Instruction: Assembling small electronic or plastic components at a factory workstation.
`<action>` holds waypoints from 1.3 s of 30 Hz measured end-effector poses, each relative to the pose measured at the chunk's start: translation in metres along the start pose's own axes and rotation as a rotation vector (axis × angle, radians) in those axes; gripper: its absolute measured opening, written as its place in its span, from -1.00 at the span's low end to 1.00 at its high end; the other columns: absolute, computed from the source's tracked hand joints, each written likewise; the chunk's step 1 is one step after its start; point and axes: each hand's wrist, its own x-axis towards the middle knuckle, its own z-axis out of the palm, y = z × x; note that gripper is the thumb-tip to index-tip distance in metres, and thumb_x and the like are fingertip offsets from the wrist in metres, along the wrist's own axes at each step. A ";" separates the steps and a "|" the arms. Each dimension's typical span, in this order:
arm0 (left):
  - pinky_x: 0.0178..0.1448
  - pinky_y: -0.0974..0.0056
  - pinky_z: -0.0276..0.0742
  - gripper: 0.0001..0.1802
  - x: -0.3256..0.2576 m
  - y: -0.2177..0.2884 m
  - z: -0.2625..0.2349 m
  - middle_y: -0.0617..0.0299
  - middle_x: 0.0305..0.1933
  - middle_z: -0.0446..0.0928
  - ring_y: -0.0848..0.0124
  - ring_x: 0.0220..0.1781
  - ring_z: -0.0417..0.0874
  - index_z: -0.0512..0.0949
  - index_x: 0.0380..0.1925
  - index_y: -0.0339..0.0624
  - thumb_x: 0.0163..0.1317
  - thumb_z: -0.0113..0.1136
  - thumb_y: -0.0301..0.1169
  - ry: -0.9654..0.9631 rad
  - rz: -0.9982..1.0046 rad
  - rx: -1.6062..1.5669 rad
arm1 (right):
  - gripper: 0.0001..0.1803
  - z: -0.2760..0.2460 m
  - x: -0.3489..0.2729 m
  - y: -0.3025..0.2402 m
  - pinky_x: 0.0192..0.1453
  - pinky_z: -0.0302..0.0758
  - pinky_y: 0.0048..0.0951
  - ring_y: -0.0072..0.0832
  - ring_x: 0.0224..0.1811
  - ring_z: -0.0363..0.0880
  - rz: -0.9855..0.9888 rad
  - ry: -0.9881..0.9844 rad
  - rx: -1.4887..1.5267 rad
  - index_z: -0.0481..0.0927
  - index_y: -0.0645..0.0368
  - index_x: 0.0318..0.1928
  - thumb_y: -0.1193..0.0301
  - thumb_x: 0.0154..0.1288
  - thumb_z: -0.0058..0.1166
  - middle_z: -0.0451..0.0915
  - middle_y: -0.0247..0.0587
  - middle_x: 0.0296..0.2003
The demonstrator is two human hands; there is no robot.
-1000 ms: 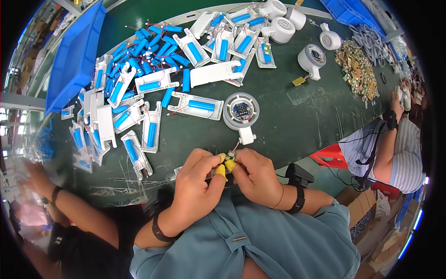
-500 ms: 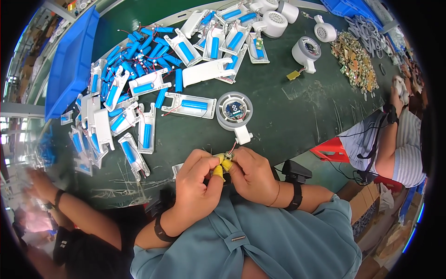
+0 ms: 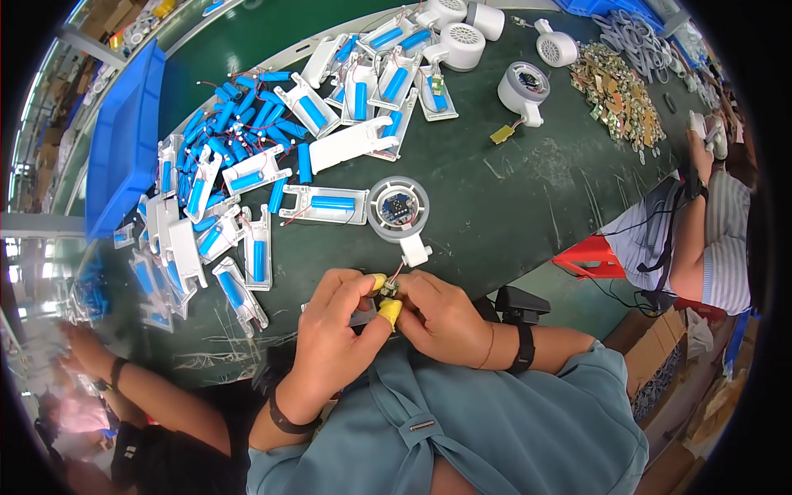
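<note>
Hands at work on a small circuit board, clock directions taken from that board. The left hand (image 3: 334,320) has its yellow-capped index finger and thumb parted by a narrow gap; whether its index finger touches the small circuit board (image 3: 389,289) cannot be told. The right hand (image 3: 445,320) is curled and appears to pinch the board at three o'clock. Half a second earlier the left fingertips were closed together; their parting exposes more of the board and suggests a shift of grip. A red wire (image 3: 397,271) runs from the board to a round housing (image 3: 380,228) at twelve o'clock, resting on the dark green counter (image 3: 487,219), which is scuffed. White cases with blue cells spread from nine to twelve o'clock, loose blue cells (image 3: 290,128) piled at eleven. At one o'clock, a second housing (image 3: 513,97); beyond it, towards two, a heap of small boards (image 3: 615,103). Farther off, a blue tray (image 3: 124,140) at ten; co-workers sit at eight and three, the latter near a red stool (image 3: 590,254)
</note>
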 end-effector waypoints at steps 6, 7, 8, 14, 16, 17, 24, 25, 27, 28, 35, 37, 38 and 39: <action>-0.28 0.35 0.54 -0.66 0.002 0.005 0.008 0.12 -0.25 0.57 0.40 -0.39 0.59 0.56 -0.15 -0.28 0.01 0.30 -0.67 0.047 -0.063 0.097 | -0.62 -0.001 -0.001 -0.001 -0.31 0.58 -0.19 -0.06 -0.34 0.60 0.016 -0.043 0.007 0.43 0.32 -0.01 0.56 0.14 0.17 0.54 0.00 -0.29; -0.31 0.35 0.54 -0.68 0.002 0.005 0.007 0.11 -0.26 0.58 0.40 -0.40 0.59 0.56 -0.17 -0.29 0.02 0.30 -0.67 0.047 -0.069 0.101 | -0.62 -0.001 0.000 -0.001 -0.31 0.58 -0.19 -0.06 -0.34 0.60 0.014 -0.041 0.006 0.43 0.32 -0.01 0.56 0.14 0.17 0.54 0.00 -0.29; -0.31 0.35 0.54 -0.68 0.003 0.005 0.007 0.11 -0.26 0.58 0.40 -0.40 0.59 0.56 -0.17 -0.29 0.02 0.30 -0.67 0.047 -0.067 0.102 | -0.62 -0.001 0.000 -0.001 -0.31 0.58 -0.19 -0.06 -0.34 0.60 0.015 -0.046 0.009 0.44 0.32 -0.01 0.56 0.14 0.17 0.54 0.00 -0.28; -0.34 0.35 0.55 -0.72 0.005 0.002 0.009 0.09 -0.23 0.60 0.40 -0.43 0.59 0.54 -0.21 -0.32 0.02 0.29 -0.67 0.051 -0.040 0.064 | -0.64 -0.001 0.000 -0.001 -0.31 0.59 -0.19 -0.07 -0.34 0.61 0.031 -0.061 0.021 0.45 0.32 -0.03 0.56 0.14 0.17 0.55 0.00 -0.27; -0.35 0.36 0.55 -0.72 0.005 0.001 0.010 0.08 -0.21 0.61 0.41 -0.44 0.60 0.54 -0.21 -0.32 0.03 0.27 -0.68 0.062 -0.034 0.061 | -0.64 -0.001 0.000 -0.001 -0.31 0.59 -0.20 -0.08 -0.33 0.61 0.039 -0.068 0.025 0.45 0.32 -0.03 0.56 0.14 0.16 0.55 0.00 -0.27; -0.35 0.36 0.55 -0.72 0.005 0.001 0.009 0.08 -0.21 0.61 0.41 -0.44 0.60 0.54 -0.21 -0.32 0.03 0.27 -0.68 0.061 -0.032 0.063 | -0.64 -0.001 0.000 -0.001 -0.30 0.59 -0.20 -0.08 -0.33 0.61 0.033 -0.063 0.023 0.45 0.32 -0.03 0.56 0.14 0.16 0.55 0.00 -0.26; -0.35 0.33 0.53 -0.66 0.003 -0.003 0.003 0.11 -0.18 0.58 0.37 -0.44 0.57 0.53 -0.15 -0.29 -0.01 0.25 -0.64 0.031 -0.059 0.088 | -0.57 -0.004 0.001 -0.001 -0.39 0.56 -0.43 -0.41 -0.41 0.63 0.026 -0.073 0.113 0.48 0.27 0.08 0.61 0.16 0.18 0.55 -0.17 -0.28; -0.37 0.39 0.48 -0.67 0.002 -0.003 0.002 0.14 -0.22 0.56 0.43 -0.46 0.50 0.54 -0.17 -0.30 -0.01 0.25 -0.67 0.047 -0.062 0.100 | -0.57 -0.007 0.001 -0.002 -0.39 0.56 -0.43 -0.41 -0.41 0.63 0.024 -0.072 0.112 0.48 0.27 0.08 0.61 0.16 0.18 0.55 -0.17 -0.28; -0.33 0.35 0.49 -0.65 0.001 -0.002 -0.003 0.13 -0.22 0.56 0.38 -0.43 0.51 0.54 -0.17 -0.29 -0.03 0.25 -0.66 0.037 -0.087 0.115 | -0.55 -0.018 0.001 -0.006 -0.39 0.54 -0.48 -0.47 -0.44 0.60 0.037 -0.114 0.094 0.48 0.26 0.10 0.63 0.17 0.17 0.54 -0.21 -0.28; -0.29 0.32 0.50 -0.64 0.000 -0.002 -0.005 0.12 -0.22 0.56 0.34 -0.41 0.52 0.55 -0.16 -0.29 -0.06 0.26 -0.64 0.029 -0.115 0.129 | -0.55 -0.024 0.000 -0.007 -0.39 0.54 -0.48 -0.47 -0.44 0.60 0.034 -0.115 0.094 0.48 0.26 0.10 0.63 0.17 0.17 0.54 -0.21 -0.28; -0.09 0.21 0.51 -0.60 0.004 -0.008 -0.021 0.06 -0.19 0.59 0.17 -0.21 0.57 0.55 -0.15 -0.28 -0.11 0.27 -0.61 -0.037 0.107 0.219 | -0.32 -0.047 0.018 -0.008 0.00 0.54 -0.38 -0.25 -0.01 0.52 0.053 0.115 -0.069 0.35 0.27 0.25 0.77 0.03 0.11 0.40 0.01 0.08; -0.12 0.12 0.52 -0.61 0.006 -0.007 -0.022 0.08 -0.22 0.60 0.08 -0.18 0.58 0.55 -0.16 -0.24 -0.10 0.31 -0.56 -0.084 0.128 0.177 | -0.21 -0.044 0.023 -0.001 0.21 0.45 -0.27 -0.08 0.17 0.42 0.009 0.105 -0.032 0.25 0.27 0.32 0.77 0.00 0.11 0.29 0.08 0.21; -0.12 0.12 0.52 -0.61 0.006 -0.006 -0.022 0.08 -0.22 0.60 0.08 -0.18 0.58 0.55 -0.16 -0.24 -0.10 0.31 -0.56 -0.087 0.132 0.179 | -0.11 -0.045 0.025 -0.001 0.28 0.41 -0.22 0.07 0.29 0.30 0.024 0.027 -0.049 0.13 0.23 0.40 0.76 -0.01 0.11 0.19 0.13 0.29; -0.11 0.19 0.53 -0.62 0.004 -0.006 -0.021 0.08 -0.22 0.60 0.16 -0.20 0.60 0.55 -0.16 -0.25 -0.09 0.30 -0.58 -0.076 0.096 0.164 | -0.11 -0.044 0.026 0.000 0.28 0.41 -0.22 0.07 0.29 0.30 0.023 0.031 -0.049 0.13 0.23 0.40 0.76 -0.01 0.11 0.19 0.13 0.29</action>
